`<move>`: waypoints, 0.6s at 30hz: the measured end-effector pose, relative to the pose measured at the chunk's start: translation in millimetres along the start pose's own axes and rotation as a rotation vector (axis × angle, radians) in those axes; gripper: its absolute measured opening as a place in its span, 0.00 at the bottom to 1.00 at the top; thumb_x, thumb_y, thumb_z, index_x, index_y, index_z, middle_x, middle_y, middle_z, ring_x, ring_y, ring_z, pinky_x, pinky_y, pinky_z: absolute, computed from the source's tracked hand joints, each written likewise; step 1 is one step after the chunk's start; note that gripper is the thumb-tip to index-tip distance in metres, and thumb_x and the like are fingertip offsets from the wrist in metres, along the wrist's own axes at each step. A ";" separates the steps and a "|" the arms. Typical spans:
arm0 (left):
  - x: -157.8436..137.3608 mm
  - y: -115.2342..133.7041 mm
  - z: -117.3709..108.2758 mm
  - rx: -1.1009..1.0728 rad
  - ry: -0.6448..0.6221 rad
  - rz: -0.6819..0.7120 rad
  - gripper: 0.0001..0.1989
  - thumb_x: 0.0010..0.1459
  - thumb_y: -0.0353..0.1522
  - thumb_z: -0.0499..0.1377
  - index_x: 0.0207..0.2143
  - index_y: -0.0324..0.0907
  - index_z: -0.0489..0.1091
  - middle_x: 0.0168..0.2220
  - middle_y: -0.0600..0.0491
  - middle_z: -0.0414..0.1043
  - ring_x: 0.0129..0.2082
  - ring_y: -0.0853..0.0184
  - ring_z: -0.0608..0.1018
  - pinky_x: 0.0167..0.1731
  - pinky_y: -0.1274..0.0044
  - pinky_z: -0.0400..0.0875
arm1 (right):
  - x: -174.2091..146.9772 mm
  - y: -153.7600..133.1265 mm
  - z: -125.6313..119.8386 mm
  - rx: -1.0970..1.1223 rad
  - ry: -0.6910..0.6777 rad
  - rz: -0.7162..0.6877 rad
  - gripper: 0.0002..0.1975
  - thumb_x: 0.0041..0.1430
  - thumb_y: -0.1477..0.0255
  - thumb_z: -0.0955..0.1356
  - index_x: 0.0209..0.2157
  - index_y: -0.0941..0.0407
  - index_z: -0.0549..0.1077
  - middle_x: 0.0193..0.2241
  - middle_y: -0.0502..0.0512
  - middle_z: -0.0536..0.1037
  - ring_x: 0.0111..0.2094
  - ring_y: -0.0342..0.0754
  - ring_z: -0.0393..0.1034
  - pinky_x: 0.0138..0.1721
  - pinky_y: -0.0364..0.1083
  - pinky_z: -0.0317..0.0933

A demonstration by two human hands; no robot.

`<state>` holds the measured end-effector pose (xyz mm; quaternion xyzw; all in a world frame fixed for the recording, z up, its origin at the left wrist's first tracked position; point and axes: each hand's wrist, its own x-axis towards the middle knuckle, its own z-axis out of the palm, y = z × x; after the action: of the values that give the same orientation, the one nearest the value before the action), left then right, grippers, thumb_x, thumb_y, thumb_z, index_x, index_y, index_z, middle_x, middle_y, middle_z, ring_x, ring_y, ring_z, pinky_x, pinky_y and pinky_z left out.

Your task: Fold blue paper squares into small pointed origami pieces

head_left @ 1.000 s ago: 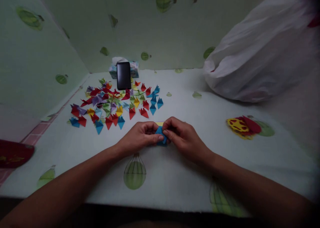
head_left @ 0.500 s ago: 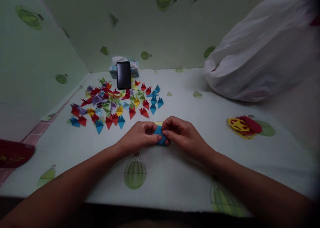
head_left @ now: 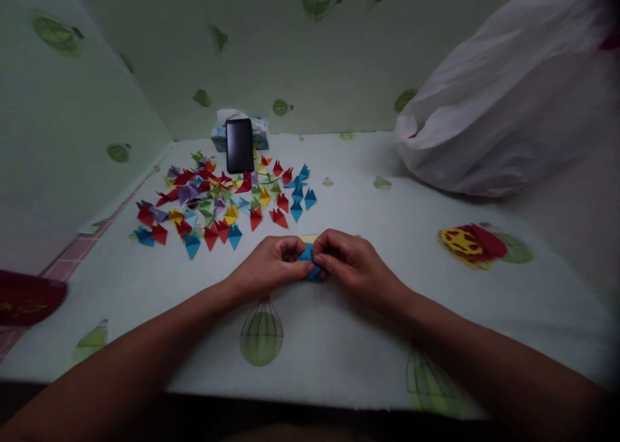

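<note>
the left hand (head_left: pixel 278 261) and the right hand (head_left: pixel 353 261) meet near the middle of the table (head_left: pixel 334 351), toward its front half. between them is a small piece of blue paper (head_left: pixel 306 254), partly hidden by the fingers. the left hand grips it, thumb laid across the near face and fingers curled behind. the right hand pinches its other side between thumb and bent forefinger; the remaining fingers are tucked under. the exact fold of the piece cannot be told. a pale yellow strip (head_left: pixel 309 239) shows just beyond the blue paper, between the two hands; whether it touches the piece cannot be told.

beyond the left hand lies a broad spread of folded paper shapes (head_left: pixel 256 218), in red, blue, yellow, green, purple and orange, many overlapping toward the far side. the nearest blue and red ones lie separately. at the back of the spread a dark phone (head_left: pixel 239 146) stands upright in front of a tissue box (head_left: pixel 261 135). to the right, well apart from the hands, lie red and yellow cut-outs (head_left: pixel 462 242). a large white bag (head_left: pixel 484 119) occupies the far right. a red object (head_left: pixel 31 298) enters at the left edge.
</note>
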<state>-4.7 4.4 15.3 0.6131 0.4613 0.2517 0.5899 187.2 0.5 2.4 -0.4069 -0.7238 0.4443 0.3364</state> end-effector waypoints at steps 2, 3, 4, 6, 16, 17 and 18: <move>0.0 -0.3 -0.1 -0.015 -0.008 0.009 0.11 0.49 0.36 0.65 0.25 0.39 0.69 0.22 0.60 0.62 0.22 0.75 0.62 0.23 0.81 0.55 | -0.9 -1.2 0.6 -0.033 0.010 -0.008 0.05 0.59 0.77 0.65 0.29 0.55 0.67 0.25 0.49 0.72 0.27 0.44 0.66 0.30 0.44 0.59; -0.1 -0.5 0.0 -0.025 -0.009 0.010 0.11 0.49 0.36 0.66 0.25 0.39 0.68 0.22 0.60 0.63 0.22 0.75 0.62 0.23 0.81 0.55 | -1.3 -1.8 1.0 -0.047 0.014 -0.012 0.06 0.59 0.78 0.65 0.29 0.55 0.67 0.25 0.49 0.72 0.27 0.44 0.65 0.30 0.44 0.58; -0.1 -0.7 0.0 -0.037 -0.008 0.007 0.12 0.49 0.36 0.66 0.25 0.39 0.68 0.22 0.60 0.63 0.22 0.75 0.62 0.23 0.81 0.55 | -1.6 -2.3 1.4 -0.060 0.019 -0.015 0.06 0.59 0.78 0.64 0.29 0.55 0.66 0.24 0.49 0.71 0.26 0.44 0.65 0.29 0.44 0.58; -0.3 -1.0 0.1 -0.053 -0.008 -0.007 0.12 0.48 0.36 0.66 0.25 0.39 0.67 0.22 0.60 0.63 0.22 0.75 0.62 0.23 0.81 0.55 | -2.0 -3.3 2.2 -0.079 0.022 -0.020 0.06 0.59 0.78 0.64 0.29 0.55 0.66 0.25 0.49 0.71 0.26 0.44 0.65 0.29 0.44 0.57; 0.1 0.7 -2.1 -0.014 -0.041 -0.005 0.12 0.49 0.36 0.66 0.24 0.39 0.67 0.23 0.58 0.64 0.23 0.75 0.63 0.23 0.81 0.56 | -4.0 -5.4 4.2 0.040 -0.010 0.049 0.06 0.60 0.77 0.64 0.29 0.55 0.64 0.22 0.47 0.70 0.24 0.43 0.65 0.28 0.44 0.57; -0.1 1.1 -2.3 -0.020 -0.043 -0.014 0.12 0.49 0.36 0.66 0.24 0.38 0.67 0.23 0.58 0.64 0.23 0.75 0.63 0.23 0.81 0.56 | -3.5 -5.2 3.7 0.096 -0.014 0.061 0.05 0.60 0.76 0.64 0.29 0.55 0.64 0.22 0.47 0.70 0.24 0.43 0.65 0.29 0.44 0.58; -0.2 1.3 -2.5 -0.028 -0.041 -0.025 0.12 0.49 0.36 0.66 0.25 0.39 0.67 0.23 0.58 0.64 0.23 0.75 0.63 0.23 0.80 0.55 | -2.7 -4.9 3.1 0.159 -0.017 0.076 0.05 0.60 0.75 0.64 0.30 0.55 0.64 0.22 0.47 0.70 0.24 0.43 0.66 0.29 0.44 0.59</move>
<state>-6.6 5.6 17.1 0.6039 0.4533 0.2382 0.6108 184.3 -4.4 5.4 -0.4025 -0.6729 0.5162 0.3446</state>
